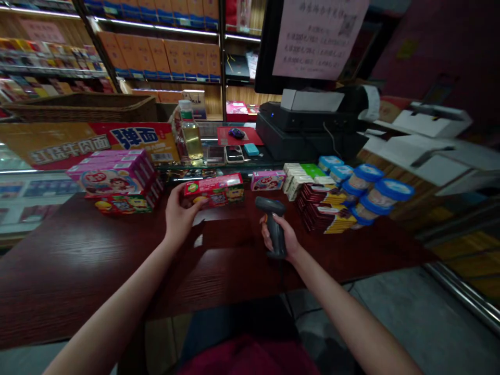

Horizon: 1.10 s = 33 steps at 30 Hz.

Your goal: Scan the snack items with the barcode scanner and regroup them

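My left hand (180, 214) grips the left end of a red snack box (216, 188), thumb across its front, held just over the dark wooden table. In my right hand (287, 234) is a dark grey barcode scanner (275, 229), held upright by its handle with its head toward the red box. A purple snack box (268, 180) lies behind the scanner. Farther left stands a stack of purple boxes (111, 174) with red and green boxes (125, 203) at its bottom.
To the right sit chocolate-brown packets (322, 208), white and green packs (295, 181), and blue-lidded tubs (365, 195). Behind are a bottle of yellow liquid (191, 138), a noodle carton (97, 143), a wicker basket (86, 107), a phone (234, 154) and a monitor with a paper sign (316, 39).
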Available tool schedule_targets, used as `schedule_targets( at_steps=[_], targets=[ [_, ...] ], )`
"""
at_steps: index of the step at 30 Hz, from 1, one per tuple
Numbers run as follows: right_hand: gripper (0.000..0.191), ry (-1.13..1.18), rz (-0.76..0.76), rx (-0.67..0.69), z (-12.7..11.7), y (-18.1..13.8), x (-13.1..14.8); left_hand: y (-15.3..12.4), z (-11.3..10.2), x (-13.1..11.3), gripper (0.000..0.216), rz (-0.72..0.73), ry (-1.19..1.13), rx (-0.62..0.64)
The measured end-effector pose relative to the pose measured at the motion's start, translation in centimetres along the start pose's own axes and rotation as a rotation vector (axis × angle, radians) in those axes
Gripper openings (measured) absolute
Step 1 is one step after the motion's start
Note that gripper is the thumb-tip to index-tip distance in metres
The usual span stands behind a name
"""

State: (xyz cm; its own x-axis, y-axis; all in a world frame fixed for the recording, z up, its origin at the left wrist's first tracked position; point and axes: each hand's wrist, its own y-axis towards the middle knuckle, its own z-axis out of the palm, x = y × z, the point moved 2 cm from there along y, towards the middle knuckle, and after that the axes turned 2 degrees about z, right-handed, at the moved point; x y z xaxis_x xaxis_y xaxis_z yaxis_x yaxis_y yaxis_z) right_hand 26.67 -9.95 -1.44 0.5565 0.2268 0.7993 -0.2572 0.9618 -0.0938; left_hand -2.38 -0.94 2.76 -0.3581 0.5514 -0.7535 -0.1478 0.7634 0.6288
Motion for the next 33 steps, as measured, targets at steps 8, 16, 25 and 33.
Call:
schedule_targets(
  at_steps=[8,16,25,33],
  targets=[
    [0.040,0.089,-0.080,-0.134,-3.6,-3.2,2.3,7.2,17.2,-4.5,0.055,0.057,-0.114,0.026],
    [0.043,0.132,-0.070,-0.126,-3.8,-2.7,1.7,7.7,22.8,-2.3,0.053,0.046,-0.071,0.046],
    [0.042,0.180,-0.027,-0.130,-3.2,-2.7,1.9,7.3,23.3,-1.5,0.068,0.075,-0.065,0.044],
    [0.040,0.184,-0.022,-0.121,-3.3,-2.7,1.9,6.0,21.5,-1.8,0.078,0.089,-0.024,0.001]
  ],
)
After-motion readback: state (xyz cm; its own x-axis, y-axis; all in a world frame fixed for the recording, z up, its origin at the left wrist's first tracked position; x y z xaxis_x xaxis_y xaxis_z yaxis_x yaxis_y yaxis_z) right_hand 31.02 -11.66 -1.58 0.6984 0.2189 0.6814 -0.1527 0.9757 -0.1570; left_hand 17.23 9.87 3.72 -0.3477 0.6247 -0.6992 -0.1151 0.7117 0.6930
